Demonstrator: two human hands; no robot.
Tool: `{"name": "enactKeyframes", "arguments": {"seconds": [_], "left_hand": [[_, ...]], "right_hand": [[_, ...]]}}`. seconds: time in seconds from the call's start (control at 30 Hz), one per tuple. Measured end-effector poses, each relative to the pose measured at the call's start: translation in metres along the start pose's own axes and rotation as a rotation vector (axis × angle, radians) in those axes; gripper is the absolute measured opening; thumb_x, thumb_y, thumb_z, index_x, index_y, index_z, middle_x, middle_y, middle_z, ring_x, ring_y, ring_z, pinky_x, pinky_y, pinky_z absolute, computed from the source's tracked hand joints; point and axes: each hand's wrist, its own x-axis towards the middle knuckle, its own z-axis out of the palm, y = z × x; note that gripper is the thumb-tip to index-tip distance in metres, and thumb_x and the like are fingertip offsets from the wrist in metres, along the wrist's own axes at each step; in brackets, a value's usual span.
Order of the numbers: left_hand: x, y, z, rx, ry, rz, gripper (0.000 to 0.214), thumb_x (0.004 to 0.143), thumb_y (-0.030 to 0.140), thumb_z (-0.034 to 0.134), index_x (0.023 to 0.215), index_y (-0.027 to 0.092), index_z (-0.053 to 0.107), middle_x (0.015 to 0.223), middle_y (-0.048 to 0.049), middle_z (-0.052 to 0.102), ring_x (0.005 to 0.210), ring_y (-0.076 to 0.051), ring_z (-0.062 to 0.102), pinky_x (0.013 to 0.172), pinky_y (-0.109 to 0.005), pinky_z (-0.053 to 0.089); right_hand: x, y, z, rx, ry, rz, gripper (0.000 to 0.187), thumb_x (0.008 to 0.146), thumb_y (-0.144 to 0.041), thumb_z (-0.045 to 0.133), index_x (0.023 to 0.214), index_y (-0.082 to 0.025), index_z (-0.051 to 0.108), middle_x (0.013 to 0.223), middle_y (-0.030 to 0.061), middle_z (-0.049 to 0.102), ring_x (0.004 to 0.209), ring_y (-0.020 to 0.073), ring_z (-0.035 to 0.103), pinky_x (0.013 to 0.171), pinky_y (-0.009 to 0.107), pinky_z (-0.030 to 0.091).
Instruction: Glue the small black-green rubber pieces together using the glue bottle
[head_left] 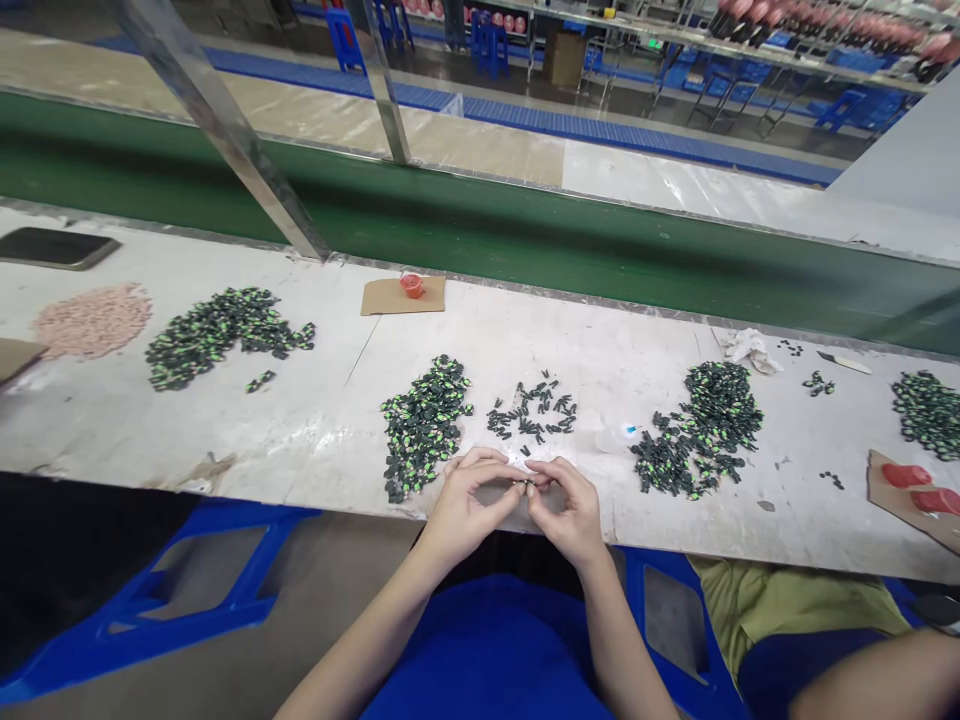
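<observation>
My left hand (469, 500) and my right hand (570, 505) meet at the table's near edge, fingers pinched together on a small dark piece (527, 484) between the fingertips. Just beyond them lies a loose scatter of small dark pieces (532, 410). A heap of green-and-black pieces (424, 420) sits to the left of my hands. Another heap of green-and-black pieces (701, 430) sits to the right.
A further green-black pile (217, 335) and a pink pile (94, 320) lie far left. A small red cup (411, 286) stands on brown cardboard. A white rag (746, 347) and a green conveyor belt (525, 230) lie behind. Another person's leg (787, 605) is at right.
</observation>
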Motion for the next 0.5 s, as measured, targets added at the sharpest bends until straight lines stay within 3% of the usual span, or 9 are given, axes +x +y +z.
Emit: {"name": "enactKeyframes", "arguments": {"seconds": [0.1, 0.17, 0.23, 0.33, 0.37, 0.43, 0.5], "left_hand": [[0.000, -0.003, 0.001, 0.108, -0.073, 0.044, 0.018, 0.083, 0.027, 0.063, 0.099, 0.030, 0.071, 0.093, -0.0024, 0.073, 0.107, -0.024, 0.060, 0.098, -0.044, 0.037], [0.002, -0.007, -0.003, 0.197, -0.055, 0.069, 0.026, 0.085, 0.027, 0.062, 0.110, 0.031, 0.067, 0.099, -0.0025, 0.073, 0.112, -0.025, 0.057, 0.100, -0.047, 0.032], [0.005, -0.013, -0.012, 0.318, 0.068, 0.070, 0.026, 0.086, 0.027, 0.060, 0.111, 0.030, 0.065, 0.104, -0.0040, 0.072, 0.112, -0.027, 0.056, 0.100, -0.051, 0.027], [0.012, -0.022, -0.030, 0.514, 0.321, 0.044, 0.019, 0.088, 0.022, 0.056, 0.102, 0.027, 0.068, 0.102, -0.0066, 0.072, 0.109, -0.030, 0.055, 0.098, -0.055, 0.023], [0.015, -0.025, -0.036, 0.568, 0.353, 0.048, 0.020, 0.088, 0.017, 0.053, 0.097, 0.027, 0.068, 0.100, -0.0067, 0.073, 0.108, -0.031, 0.055, 0.097, -0.055, 0.022], [0.020, -0.030, -0.046, 0.648, 0.281, 0.107, 0.033, 0.084, 0.004, 0.046, 0.091, 0.026, 0.069, 0.098, -0.0057, 0.073, 0.110, -0.031, 0.053, 0.096, -0.054, 0.022], [0.025, -0.032, -0.052, 0.700, 0.113, 0.203, 0.046, 0.076, -0.006, 0.040, 0.088, 0.027, 0.069, 0.097, -0.0050, 0.072, 0.113, -0.030, 0.050, 0.094, -0.052, 0.024]], "right_hand": [[-0.005, -0.001, -0.017, -0.089, -0.002, -0.038, 0.018, 0.081, -0.015, 0.057, 0.094, -0.022, 0.068, 0.074, 0.0026, 0.065, 0.064, 0.0146, 0.062, 0.058, 0.027, 0.054], [-0.011, 0.003, -0.035, -0.202, 0.038, -0.071, 0.016, 0.083, -0.014, 0.057, 0.091, -0.022, 0.068, 0.075, 0.0039, 0.066, 0.066, 0.0162, 0.063, 0.060, 0.028, 0.054], [-0.017, 0.009, -0.058, -0.361, 0.116, -0.110, 0.014, 0.084, -0.015, 0.057, 0.089, -0.022, 0.068, 0.078, 0.0050, 0.067, 0.069, 0.0177, 0.064, 0.062, 0.031, 0.054], [-0.021, 0.021, -0.088, -0.615, 0.365, -0.140, 0.010, 0.084, -0.020, 0.060, 0.091, -0.020, 0.067, 0.082, 0.0067, 0.067, 0.074, 0.0192, 0.064, 0.068, 0.034, 0.054], [-0.021, 0.024, -0.094, -0.688, 0.448, -0.130, 0.013, 0.084, -0.024, 0.063, 0.095, -0.019, 0.067, 0.087, 0.0084, 0.067, 0.079, 0.0211, 0.064, 0.072, 0.037, 0.054], [-0.016, 0.030, -0.099, -0.794, 0.528, -0.110, 0.029, 0.081, -0.036, 0.068, 0.104, -0.018, 0.065, 0.097, 0.0115, 0.066, 0.093, 0.0265, 0.062, 0.082, 0.045, 0.052], [-0.009, 0.034, -0.094, -0.839, 0.490, -0.105, 0.043, 0.078, -0.048, 0.069, 0.110, -0.019, 0.063, 0.105, 0.0132, 0.064, 0.107, 0.0315, 0.055, 0.091, 0.052, 0.046]]}}
